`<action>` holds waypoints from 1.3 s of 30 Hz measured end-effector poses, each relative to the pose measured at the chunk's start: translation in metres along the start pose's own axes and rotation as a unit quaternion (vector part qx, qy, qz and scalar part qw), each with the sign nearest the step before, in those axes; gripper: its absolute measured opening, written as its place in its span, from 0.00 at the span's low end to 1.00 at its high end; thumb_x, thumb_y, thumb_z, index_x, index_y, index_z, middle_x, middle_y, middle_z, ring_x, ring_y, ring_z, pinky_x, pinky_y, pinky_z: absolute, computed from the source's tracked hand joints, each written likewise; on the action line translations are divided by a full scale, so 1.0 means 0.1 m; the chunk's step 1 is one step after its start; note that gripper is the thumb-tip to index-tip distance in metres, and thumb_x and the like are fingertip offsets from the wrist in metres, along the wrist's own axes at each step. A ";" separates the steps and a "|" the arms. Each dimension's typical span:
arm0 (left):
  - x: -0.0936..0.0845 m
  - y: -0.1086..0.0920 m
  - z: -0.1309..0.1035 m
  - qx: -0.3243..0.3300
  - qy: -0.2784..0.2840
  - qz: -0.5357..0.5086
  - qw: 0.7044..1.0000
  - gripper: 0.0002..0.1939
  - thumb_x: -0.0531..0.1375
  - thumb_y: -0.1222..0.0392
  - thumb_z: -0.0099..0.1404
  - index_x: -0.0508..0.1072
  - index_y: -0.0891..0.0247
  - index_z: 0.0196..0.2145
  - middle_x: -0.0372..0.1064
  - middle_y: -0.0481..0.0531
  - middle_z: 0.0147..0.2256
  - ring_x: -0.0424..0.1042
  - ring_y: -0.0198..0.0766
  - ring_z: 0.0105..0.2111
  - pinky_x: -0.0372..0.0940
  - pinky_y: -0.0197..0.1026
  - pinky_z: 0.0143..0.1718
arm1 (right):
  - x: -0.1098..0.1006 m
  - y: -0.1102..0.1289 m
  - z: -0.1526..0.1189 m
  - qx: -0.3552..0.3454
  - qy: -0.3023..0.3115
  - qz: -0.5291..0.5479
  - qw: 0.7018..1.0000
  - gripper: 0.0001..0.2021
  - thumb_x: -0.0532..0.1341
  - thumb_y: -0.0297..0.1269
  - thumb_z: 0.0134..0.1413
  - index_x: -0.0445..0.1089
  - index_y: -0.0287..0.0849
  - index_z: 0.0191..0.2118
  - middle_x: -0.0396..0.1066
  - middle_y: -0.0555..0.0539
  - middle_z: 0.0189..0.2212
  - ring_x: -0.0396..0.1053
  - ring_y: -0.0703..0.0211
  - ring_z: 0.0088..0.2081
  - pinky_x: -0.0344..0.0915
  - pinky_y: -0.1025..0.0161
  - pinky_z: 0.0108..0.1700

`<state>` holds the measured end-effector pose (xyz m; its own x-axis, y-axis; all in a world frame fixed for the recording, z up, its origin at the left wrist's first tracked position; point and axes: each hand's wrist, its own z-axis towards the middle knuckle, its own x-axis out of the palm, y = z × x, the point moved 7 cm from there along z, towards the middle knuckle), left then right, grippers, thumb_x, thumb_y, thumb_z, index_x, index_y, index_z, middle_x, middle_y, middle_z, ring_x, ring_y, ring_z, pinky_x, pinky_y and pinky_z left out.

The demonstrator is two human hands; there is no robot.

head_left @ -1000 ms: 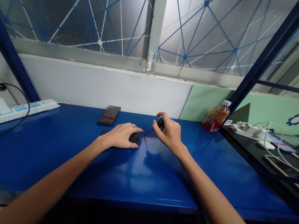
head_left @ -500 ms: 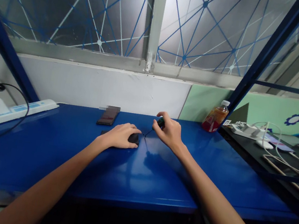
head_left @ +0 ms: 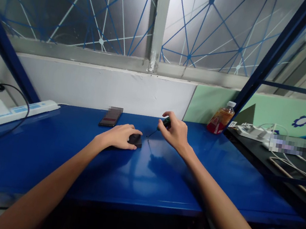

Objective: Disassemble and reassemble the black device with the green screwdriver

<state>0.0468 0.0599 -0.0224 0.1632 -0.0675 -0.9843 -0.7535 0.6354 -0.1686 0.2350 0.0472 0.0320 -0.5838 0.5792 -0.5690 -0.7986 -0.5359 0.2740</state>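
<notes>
My left hand (head_left: 120,135) lies over a flat black object (head_left: 135,140) on the blue table, thumb and fingers at its right end; the rest of it is hidden under the palm. In my right hand (head_left: 174,130) is a screwdriver with a dark green handle (head_left: 166,122), its thin shaft slanting down and left toward the tabletop. Close to its tip is a tiny dark piece (head_left: 147,136), too small to make out. The two hands are apart.
A phone (head_left: 111,117) lies behind my left hand. At the left is a white power strip (head_left: 13,113) with a black cable. A drink bottle (head_left: 221,117) stands at the back right, beside a black surface (head_left: 254,150) with chargers and white cables.
My left hand has shifted slightly left with the black object. The screwdriver in my right hand has risen a little, its tip moving slightly left.
</notes>
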 end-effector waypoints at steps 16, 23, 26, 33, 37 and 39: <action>-0.05 0.15 0.00 -0.177 -0.079 0.163 0.967 0.42 0.51 0.23 0.54 0.70 0.63 0.48 0.67 0.67 0.47 0.69 0.62 0.46 0.63 0.55 0.43 | -0.12 0.05 0.04 0.002 -0.029 0.006 1.000 0.11 0.57 0.43 0.56 0.69 0.42 0.40 0.71 0.52 0.20 0.66 0.62 0.21 0.56 0.67 0.27; -0.04 0.24 -0.01 -0.246 -0.088 0.138 0.955 0.37 0.50 0.26 0.59 0.72 0.65 0.42 0.72 0.63 0.36 0.73 0.57 0.37 0.63 0.48 0.35 | -0.14 0.06 0.03 -0.005 -0.037 -0.003 0.999 0.11 0.58 0.43 0.55 0.70 0.42 0.39 0.69 0.52 0.18 0.65 0.62 0.20 0.55 0.67 0.27; -0.08 0.21 -0.01 -0.235 -0.154 0.168 0.945 0.35 0.49 0.29 0.62 0.73 0.66 0.40 0.71 0.65 0.40 0.71 0.57 0.41 0.63 0.47 0.36 | -0.16 0.05 0.04 -0.004 -0.040 -0.004 0.999 0.11 0.58 0.43 0.55 0.70 0.42 0.38 0.68 0.53 0.17 0.64 0.62 0.19 0.55 0.67 0.26; 0.04 0.08 0.12 0.022 -0.195 0.040 0.980 0.14 0.56 0.50 0.69 0.76 0.61 0.38 0.71 0.55 0.43 0.70 0.44 0.43 0.62 0.43 0.45 | -0.18 0.04 0.06 0.000 -0.045 -0.004 0.999 0.10 0.58 0.43 0.55 0.70 0.42 0.38 0.67 0.53 0.17 0.65 0.62 0.19 0.55 0.67 0.26; 0.09 0.18 0.17 -0.023 -0.206 -0.028 0.978 0.14 0.55 0.55 0.69 0.78 0.60 0.33 0.73 0.53 0.38 0.71 0.42 0.38 0.63 0.42 0.40 | -0.19 0.04 0.05 0.002 -0.048 -0.008 0.999 0.11 0.58 0.43 0.55 0.70 0.42 0.37 0.66 0.53 0.16 0.64 0.62 0.19 0.55 0.67 0.26; 0.08 0.21 0.15 -0.095 -0.233 0.011 0.968 0.15 0.56 0.54 0.68 0.79 0.61 0.30 0.73 0.55 0.35 0.70 0.45 0.38 0.62 0.45 0.39 | -0.19 0.04 0.05 0.005 -0.046 -0.008 0.999 0.11 0.58 0.43 0.55 0.70 0.43 0.37 0.66 0.53 0.16 0.64 0.62 0.19 0.55 0.67 0.26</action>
<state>0.0415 0.0845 -0.0332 0.3826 0.3259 -0.8646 -0.8559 0.4774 -0.1988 0.2425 0.0376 0.0481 -0.5819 0.6419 -0.4994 -0.8089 -0.5203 0.2737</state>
